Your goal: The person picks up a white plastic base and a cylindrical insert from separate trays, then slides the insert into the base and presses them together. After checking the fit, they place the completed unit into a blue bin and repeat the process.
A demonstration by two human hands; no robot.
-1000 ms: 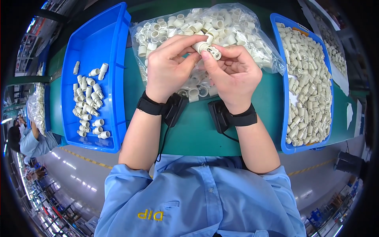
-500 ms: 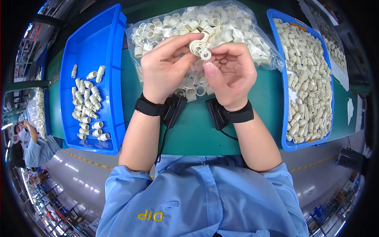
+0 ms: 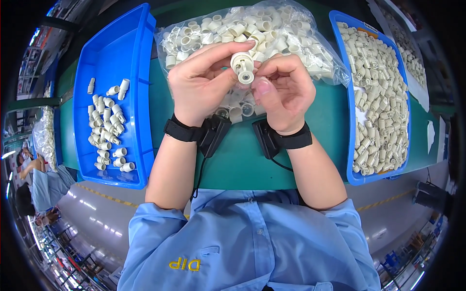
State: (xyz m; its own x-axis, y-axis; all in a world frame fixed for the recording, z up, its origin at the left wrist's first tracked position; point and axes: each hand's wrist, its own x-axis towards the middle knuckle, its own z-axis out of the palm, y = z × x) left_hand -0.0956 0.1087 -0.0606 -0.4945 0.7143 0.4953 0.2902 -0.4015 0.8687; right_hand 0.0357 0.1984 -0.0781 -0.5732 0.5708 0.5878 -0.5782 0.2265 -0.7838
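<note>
In front of the bag, my left hand (image 3: pixel 199 89) is closed, with thumb and index finger round a white plastic lamp-holder-like part (image 3: pixel 242 67). The part has a wide round collar at the top and a narrower ringed end tilted towards me, with an open side between. Just right of it, my right hand (image 3: pixel 286 92) has its fingers curled, thumb and index finger nearly together at the part's edge. Whatever lies between those fingertips, if anything, cannot be made out. Each wrist wears a black strap with a small black box.
Behind my hands lies a clear plastic bag (image 3: pixel 310 53) full of white sleeves. A blue tray (image 3: pixel 141 97) at left holds several white assembled parts (image 3: pixel 114 123). Another blue tray (image 3: pixel 350 145) at right is heaped with narrower white parts (image 3: pixel 378 106). A co-worker sits far left.
The white part has tipped and turned in my left hand, showing its open side and ringed end more squarely. My right thumb and index finger have drawn closer together beside it.
</note>
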